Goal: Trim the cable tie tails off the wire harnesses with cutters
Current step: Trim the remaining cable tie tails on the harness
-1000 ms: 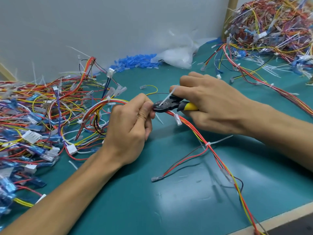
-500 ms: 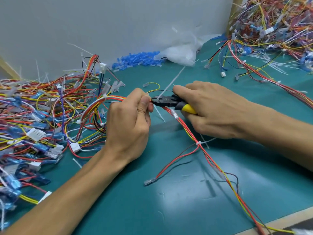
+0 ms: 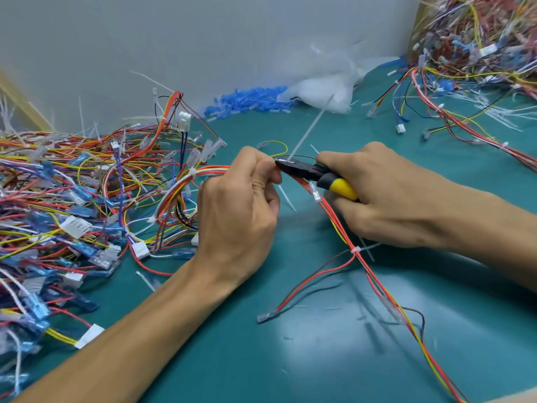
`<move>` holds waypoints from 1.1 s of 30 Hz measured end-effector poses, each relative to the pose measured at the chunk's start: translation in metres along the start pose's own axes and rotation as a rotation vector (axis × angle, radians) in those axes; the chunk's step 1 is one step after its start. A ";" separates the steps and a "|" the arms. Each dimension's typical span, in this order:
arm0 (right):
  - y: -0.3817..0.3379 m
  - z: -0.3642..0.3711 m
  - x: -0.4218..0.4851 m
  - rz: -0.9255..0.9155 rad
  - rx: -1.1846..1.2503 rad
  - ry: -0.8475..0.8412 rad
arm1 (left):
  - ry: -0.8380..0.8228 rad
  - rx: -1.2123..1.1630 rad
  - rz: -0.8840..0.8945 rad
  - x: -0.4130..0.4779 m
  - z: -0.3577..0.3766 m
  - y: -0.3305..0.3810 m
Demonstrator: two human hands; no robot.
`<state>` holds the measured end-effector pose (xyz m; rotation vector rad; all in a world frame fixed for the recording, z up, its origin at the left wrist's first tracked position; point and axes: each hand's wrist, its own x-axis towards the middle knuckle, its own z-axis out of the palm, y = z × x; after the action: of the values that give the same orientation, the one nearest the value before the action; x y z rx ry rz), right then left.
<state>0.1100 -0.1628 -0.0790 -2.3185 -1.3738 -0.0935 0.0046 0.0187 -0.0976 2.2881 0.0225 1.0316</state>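
Fingers (image 3: pixel 263 170) of the left hand (image 3: pixel 238 216) pinch the wire harness (image 3: pixel 334 212), while the right hand (image 3: pixel 386 196) grips the cutters (image 3: pixel 308 171). Their tips are at the base of a cable tie tail (image 3: pixel 309 130) slanting up toward the wall. Harness piles (image 3: pixel 58 199) crowd the left side of the surface (image 3: pixel 290 359), and bare room lies toward its near edge.

place: wiring assembly workshop | evidence: green bench mat (image 3: pixel 334 359); heaped wire harnesses (image 3: pixel 58 199); blue terminal sleeves (image 3: pixel 247 101)
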 end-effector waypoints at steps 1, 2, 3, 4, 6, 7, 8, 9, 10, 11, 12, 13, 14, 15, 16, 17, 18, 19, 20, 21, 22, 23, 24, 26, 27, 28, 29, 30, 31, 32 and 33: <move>0.001 0.001 0.000 0.006 0.013 0.005 | 0.001 -0.005 -0.002 0.000 0.000 0.000; 0.002 0.002 0.001 0.013 0.034 0.010 | 0.004 -0.012 -0.005 0.000 0.000 0.001; 0.003 0.003 0.001 0.018 0.060 0.016 | 0.008 -0.022 -0.010 -0.001 0.001 0.001; 0.003 0.003 0.002 0.020 0.083 0.027 | 0.012 -0.032 -0.015 -0.001 0.002 0.002; 0.001 0.004 0.002 0.015 0.107 0.058 | 0.012 -0.045 -0.019 -0.002 0.005 0.004; 0.000 0.003 0.002 0.013 0.108 0.072 | 0.010 -0.052 -0.020 -0.003 0.006 0.005; -0.001 0.002 0.002 0.011 0.107 0.085 | 0.007 -0.058 -0.019 -0.004 0.007 0.005; -0.002 0.001 0.002 0.007 0.107 0.093 | 0.001 -0.063 -0.018 -0.004 0.007 0.004; -0.003 0.000 0.002 -0.001 0.106 0.096 | -0.008 -0.067 -0.016 -0.004 0.007 0.004; -0.002 -0.001 0.003 -0.012 0.102 0.090 | -0.021 -0.070 -0.018 -0.004 0.007 0.003; -0.002 -0.002 0.003 -0.022 0.098 0.077 | -0.033 -0.074 -0.024 -0.005 0.007 0.002; -0.001 -0.003 0.003 -0.026 0.099 0.058 | -0.042 -0.081 -0.034 -0.005 0.007 0.002; 0.000 -0.004 0.003 -0.025 0.099 0.037 | -0.045 -0.091 -0.046 -0.005 0.006 0.001; 0.001 -0.005 0.003 -0.025 0.096 0.017 | -0.043 -0.104 -0.060 -0.004 0.006 0.001; 0.002 -0.006 0.003 -0.029 0.086 0.003 | -0.037 -0.118 -0.072 -0.004 0.006 0.000; 0.002 -0.007 0.003 -0.034 0.071 -0.004 | -0.032 -0.131 -0.081 -0.003 0.006 -0.001; 0.002 -0.008 0.003 -0.037 0.056 -0.006 | -0.028 -0.135 -0.085 -0.002 0.005 -0.001; 0.001 -0.009 0.003 -0.036 0.045 -0.004 | -0.027 -0.131 -0.085 -0.002 0.005 -0.002; 0.001 -0.010 0.003 -0.032 0.040 0.001 | -0.028 -0.123 -0.083 -0.001 0.005 -0.002; 0.000 -0.011 0.003 -0.029 0.041 0.005 | -0.030 -0.118 -0.079 -0.001 0.005 -0.002; 0.000 -0.010 0.003 -0.026 0.042 0.008 | -0.032 -0.117 -0.075 -0.002 0.005 -0.003; 0.000 -0.010 0.003 -0.024 0.043 0.010 | -0.035 -0.119 -0.070 -0.002 0.005 -0.003; -0.001 -0.010 0.003 -0.021 0.042 0.012 | -0.038 -0.124 -0.065 -0.003 0.005 -0.003; -0.002 -0.011 0.003 -0.017 0.036 0.016 | -0.041 -0.137 -0.060 -0.004 0.005 -0.003; -0.002 -0.012 0.004 -0.014 0.029 0.020 | -0.043 -0.143 -0.057 -0.004 0.005 -0.003; -0.002 -0.012 0.004 -0.011 0.020 0.025 | -0.044 -0.148 -0.055 -0.004 0.004 -0.003; -0.002 -0.012 0.003 -0.011 0.009 0.032 | -0.046 -0.156 -0.056 -0.003 0.004 -0.003; -0.002 -0.011 0.003 -0.012 -0.001 0.038 | -0.047 -0.164 -0.057 -0.003 0.004 -0.003; -0.002 -0.010 0.003 -0.011 -0.003 0.042 | -0.048 -0.170 -0.058 -0.003 0.004 -0.003; -0.001 -0.009 0.003 -0.008 0.002 0.042 | -0.048 -0.174 -0.058 -0.003 0.004 -0.003; -0.001 -0.009 0.003 -0.005 0.010 0.038 | -0.050 -0.176 -0.057 -0.003 0.004 -0.003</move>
<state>0.1122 -0.1636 -0.0703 -2.2934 -1.3590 -0.1317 0.0060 0.0187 -0.1033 2.1406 -0.0223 0.9096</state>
